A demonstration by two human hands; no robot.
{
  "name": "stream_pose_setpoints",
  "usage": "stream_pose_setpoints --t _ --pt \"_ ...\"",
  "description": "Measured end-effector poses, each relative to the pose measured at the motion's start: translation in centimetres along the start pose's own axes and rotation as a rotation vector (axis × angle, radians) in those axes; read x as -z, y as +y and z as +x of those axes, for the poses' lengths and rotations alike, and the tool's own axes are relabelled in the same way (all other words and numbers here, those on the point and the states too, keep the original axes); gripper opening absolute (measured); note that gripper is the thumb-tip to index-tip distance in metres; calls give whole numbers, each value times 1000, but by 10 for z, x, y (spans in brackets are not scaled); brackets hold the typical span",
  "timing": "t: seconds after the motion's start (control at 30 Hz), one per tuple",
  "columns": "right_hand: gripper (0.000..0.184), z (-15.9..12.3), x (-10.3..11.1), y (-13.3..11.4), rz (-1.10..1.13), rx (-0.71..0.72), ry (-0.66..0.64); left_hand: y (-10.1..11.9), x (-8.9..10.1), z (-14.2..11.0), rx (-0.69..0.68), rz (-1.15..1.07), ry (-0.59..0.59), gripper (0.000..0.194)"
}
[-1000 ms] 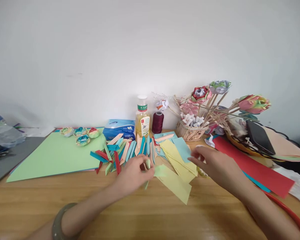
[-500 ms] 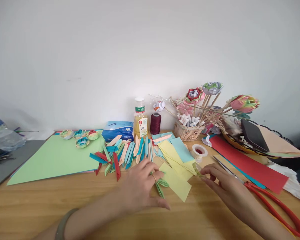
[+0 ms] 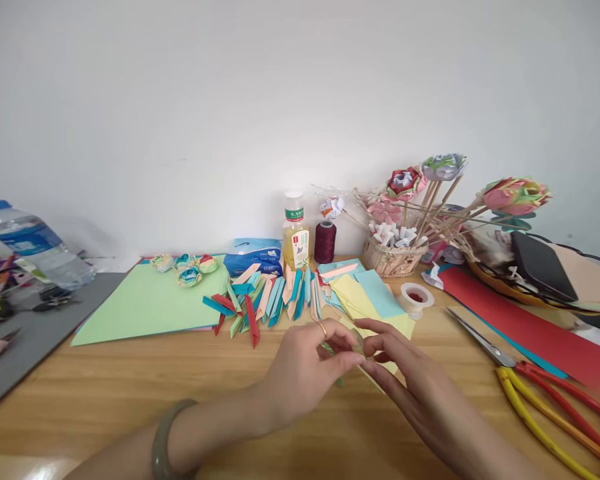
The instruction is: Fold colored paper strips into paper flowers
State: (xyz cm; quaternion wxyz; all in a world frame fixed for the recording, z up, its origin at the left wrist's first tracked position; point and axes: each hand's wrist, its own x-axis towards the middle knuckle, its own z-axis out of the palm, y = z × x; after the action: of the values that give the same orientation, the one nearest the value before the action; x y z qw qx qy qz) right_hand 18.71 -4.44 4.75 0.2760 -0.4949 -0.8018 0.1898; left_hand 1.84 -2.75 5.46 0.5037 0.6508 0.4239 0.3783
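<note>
My left hand (image 3: 307, 370) and my right hand (image 3: 405, 377) meet over the wooden table (image 3: 130, 400), fingertips pinched together on a small green folded paper piece (image 3: 333, 350) that is mostly hidden by the fingers. A ring sits on a left finger and a green bangle (image 3: 165, 443) on the left wrist. Just beyond the hands lie yellow and light blue paper slips (image 3: 365, 297) and a fan of folded paper strips (image 3: 265, 300) in teal, red, green and peach.
A roll of tape (image 3: 415, 297) stands right of the slips. Scissors (image 3: 530, 387) with red and yellow handles lie at the right beside a red sheet (image 3: 525, 327). A green sheet (image 3: 150, 303), tissue pack (image 3: 253, 257), small bottle (image 3: 295, 233), thread spool (image 3: 325, 241), paper flower basket (image 3: 395, 257), water bottle (image 3: 35, 243).
My right hand came left from beside the tape roll to meet my left hand, which lifted off the table and closed on the green piece. The view shifted left and down.
</note>
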Motion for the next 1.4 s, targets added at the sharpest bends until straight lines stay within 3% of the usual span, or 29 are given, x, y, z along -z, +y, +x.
stream_pose_setpoints --t 0.33,0.47,0.57,0.7,0.8,0.97,1.03,1.17,1.27,1.4 --pt "7 14 -1 5 -234 289 257 7 9 13 118 -108 13 12" --pt "23 18 -3 4 -306 368 272 7 12 13 91 -83 -24 10" --pt "26 20 -4 1 -371 337 167 5 12 11 44 43 -22 9" --pt "25 22 1 -1 -425 279 95 3 10 8 -54 342 73 14" --pt "22 23 7 0 -380 255 30 5 9 7 -98 386 108 14" --pt "23 23 14 6 42 141 -111 4 12 8 -73 217 88 12" --pt "24 23 16 11 179 44 -99 3 17 8 -59 136 91 11" --pt "29 19 18 26 125 -108 -2 -5 28 10 -8 36 99 9" --pt "33 16 19 30 122 -125 0 -12 29 14 67 -81 7 11" --pt "38 15 20 27 98 -139 -7 -15 24 18 149 -208 -8 16"
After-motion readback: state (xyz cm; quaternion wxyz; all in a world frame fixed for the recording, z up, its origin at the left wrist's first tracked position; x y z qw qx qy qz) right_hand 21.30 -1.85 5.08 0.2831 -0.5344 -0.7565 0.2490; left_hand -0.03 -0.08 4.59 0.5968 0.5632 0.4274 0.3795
